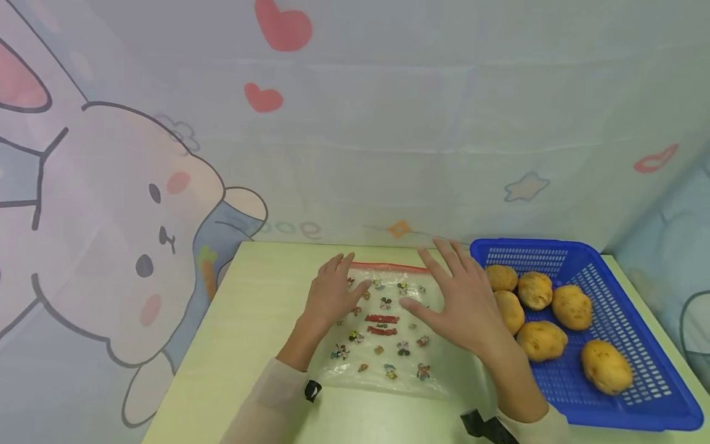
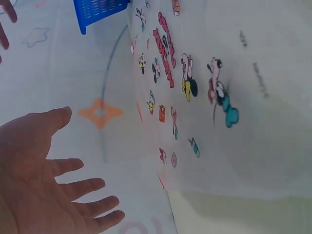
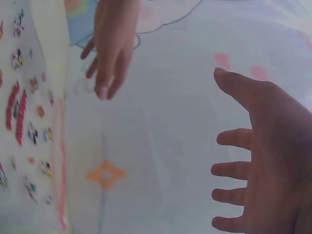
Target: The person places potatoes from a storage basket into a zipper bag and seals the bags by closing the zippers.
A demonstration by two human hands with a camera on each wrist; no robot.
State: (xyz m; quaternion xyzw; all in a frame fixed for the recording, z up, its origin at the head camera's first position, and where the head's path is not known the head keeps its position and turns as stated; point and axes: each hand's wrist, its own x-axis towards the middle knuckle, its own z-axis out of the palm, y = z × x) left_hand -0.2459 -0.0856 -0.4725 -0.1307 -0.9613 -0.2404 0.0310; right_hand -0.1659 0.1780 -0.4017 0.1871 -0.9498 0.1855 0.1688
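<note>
A clear zip bag printed with small cartoon figures and red lettering lies flat on the table, its red zip edge at the far side. Over its left part hovers my left hand, fingers spread and holding nothing. My right hand is above the bag's right side, between it and the basket, also with spread fingers and nothing held. In the left wrist view, the left hand appears apart from the bag. The right wrist view shows the right hand apart from the bag too.
A blue plastic basket stands to the right of the bag with several potatoes in it. The pale table meets a cloth backdrop with a printed rabbit and hearts at its far edge.
</note>
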